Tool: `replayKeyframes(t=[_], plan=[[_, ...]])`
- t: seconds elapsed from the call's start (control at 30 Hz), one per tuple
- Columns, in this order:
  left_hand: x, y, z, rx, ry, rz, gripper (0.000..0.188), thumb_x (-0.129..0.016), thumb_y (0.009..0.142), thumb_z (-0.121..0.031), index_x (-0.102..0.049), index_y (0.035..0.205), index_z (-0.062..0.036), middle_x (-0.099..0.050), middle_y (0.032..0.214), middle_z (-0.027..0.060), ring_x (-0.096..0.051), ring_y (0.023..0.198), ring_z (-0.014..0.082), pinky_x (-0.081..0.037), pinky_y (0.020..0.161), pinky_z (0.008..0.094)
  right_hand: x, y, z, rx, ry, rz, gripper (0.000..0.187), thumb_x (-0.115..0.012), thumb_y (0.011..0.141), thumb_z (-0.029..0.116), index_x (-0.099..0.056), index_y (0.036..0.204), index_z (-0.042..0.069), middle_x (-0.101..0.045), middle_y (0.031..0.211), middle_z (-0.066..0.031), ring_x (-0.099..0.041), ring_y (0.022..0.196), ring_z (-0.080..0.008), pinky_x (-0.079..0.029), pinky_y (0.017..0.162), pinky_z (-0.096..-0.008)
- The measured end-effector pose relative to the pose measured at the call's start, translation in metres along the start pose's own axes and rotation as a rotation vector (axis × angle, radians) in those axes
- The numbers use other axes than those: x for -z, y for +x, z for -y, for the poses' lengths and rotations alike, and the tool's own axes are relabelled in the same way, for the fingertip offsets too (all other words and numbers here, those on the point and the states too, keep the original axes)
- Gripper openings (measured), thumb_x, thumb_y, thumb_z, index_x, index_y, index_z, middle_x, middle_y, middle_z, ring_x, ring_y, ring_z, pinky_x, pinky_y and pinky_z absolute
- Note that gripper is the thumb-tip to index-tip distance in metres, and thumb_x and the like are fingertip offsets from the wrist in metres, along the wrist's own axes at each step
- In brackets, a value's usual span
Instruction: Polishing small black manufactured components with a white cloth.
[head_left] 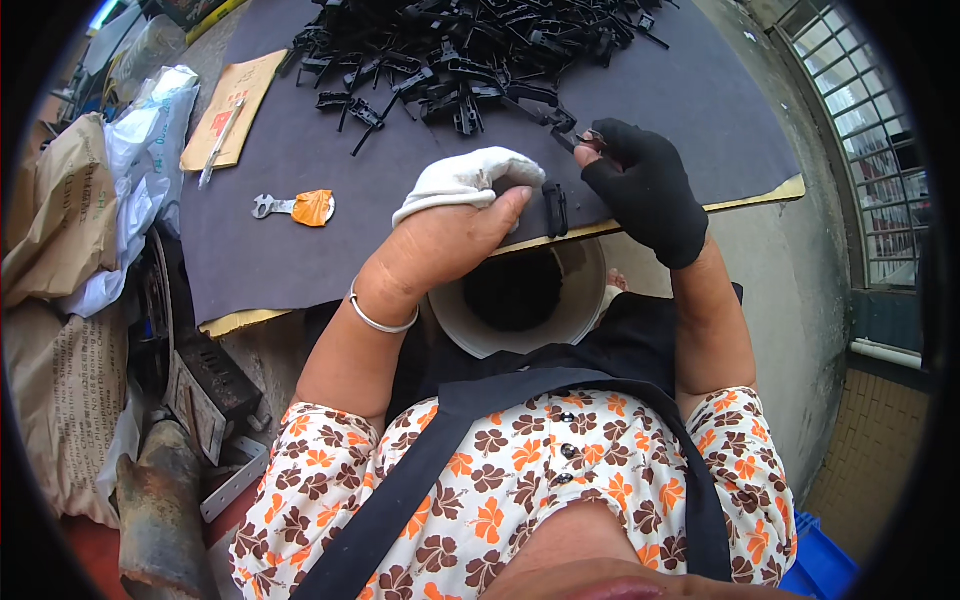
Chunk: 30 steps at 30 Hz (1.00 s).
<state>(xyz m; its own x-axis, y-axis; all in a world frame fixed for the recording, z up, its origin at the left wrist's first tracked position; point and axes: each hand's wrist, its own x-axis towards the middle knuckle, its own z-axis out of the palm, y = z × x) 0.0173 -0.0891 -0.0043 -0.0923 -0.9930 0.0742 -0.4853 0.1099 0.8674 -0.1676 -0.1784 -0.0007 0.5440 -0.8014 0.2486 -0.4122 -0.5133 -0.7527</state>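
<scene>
While bucket (586,285) holds dark mass, right hand (648,190) pinches black part (562,124); left hand (470,200) curls, hold unclear.

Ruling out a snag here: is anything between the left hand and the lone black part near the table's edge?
Nothing visible stands between them. The white-gloved left hand is immediately left of the black part; whether they touch, I can't tell.

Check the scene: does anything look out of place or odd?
One mismatch: the left hand wears a white glove, the right hand a black glove. The wrench on the table has an odd orange wrapping around one end. I see no spill.
</scene>
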Motion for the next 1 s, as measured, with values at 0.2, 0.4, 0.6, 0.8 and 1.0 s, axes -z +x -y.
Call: replayKeyframes(t=[0.2,0.4,0.6,0.8,1.0], plan=[[0.003,0.004,0.001,0.250,-1.162,-0.072,0.028,-0.049,0.091,-0.018,-0.052,0.115,-0.0017,-0.062,0.094,0.0093,-0.056,0.064,0.0114,-0.044,0.050,0.0226,-0.011,-0.008,0.005,0.308,0.213,0.012,0.013,-0.065,0.076,0.005,-0.060,0.088,0.001,-0.060,0.072,-0.0132,-0.058,0.060,-0.0248,-0.046,0.057,-0.0298],[0.000,0.007,-0.003,0.139,-1.234,-0.007,0.036,-0.053,0.089,-0.011,-0.044,0.123,-0.0012,-0.060,0.089,0.0072,-0.053,0.061,0.0087,-0.043,0.050,0.0197,-0.014,-0.008,0.002,0.231,0.046,0.179,0.026,-0.073,0.071,0.006,-0.059,0.093,0.004,-0.060,0.081,-0.0076,-0.054,0.067,-0.0178,-0.047,0.065,-0.0275],[-0.009,0.008,0.005,-0.084,-0.723,-0.132,0.041,-0.050,0.089,-0.005,-0.039,0.127,-0.0025,-0.055,0.097,0.0079,-0.054,0.080,0.0078,-0.048,0.058,0.0196,-0.013,-0.012,0.018,0.321,0.000,-0.046,0.045,-0.082,0.060,0.015,-0.058,0.097,0.005,-0.060,0.081,-0.0075,-0.055,0.068,-0.0181,-0.047,0.065,-0.0284],[-0.014,0.006,-0.003,-0.038,-0.670,-0.153,0.040,-0.054,0.089,-0.010,-0.040,0.125,-0.0036,-0.056,0.099,0.0096,-0.054,0.078,0.0081,-0.048,0.061,0.0202,-0.019,-0.011,0.008,0.322,-0.054,0.003,0.037,-0.080,0.062,0.012,-0.055,0.089,0.002,-0.057,0.077,-0.0085,-0.053,0.065,-0.0182,-0.047,0.064,-0.0290],[-0.014,0.008,0.011,-0.168,-0.382,-0.283,0.036,-0.053,0.087,-0.008,-0.048,0.123,-0.0042,-0.059,0.090,0.0059,-0.051,0.071,0.0040,-0.043,0.057,0.0179,-0.009,-0.013,0.026,0.298,0.197,0.062,0.028,-0.078,0.065,0.007,-0.053,0.078,0.003,-0.055,0.072,-0.0028,-0.049,0.064,-0.0098,-0.043,0.059,-0.0276]])
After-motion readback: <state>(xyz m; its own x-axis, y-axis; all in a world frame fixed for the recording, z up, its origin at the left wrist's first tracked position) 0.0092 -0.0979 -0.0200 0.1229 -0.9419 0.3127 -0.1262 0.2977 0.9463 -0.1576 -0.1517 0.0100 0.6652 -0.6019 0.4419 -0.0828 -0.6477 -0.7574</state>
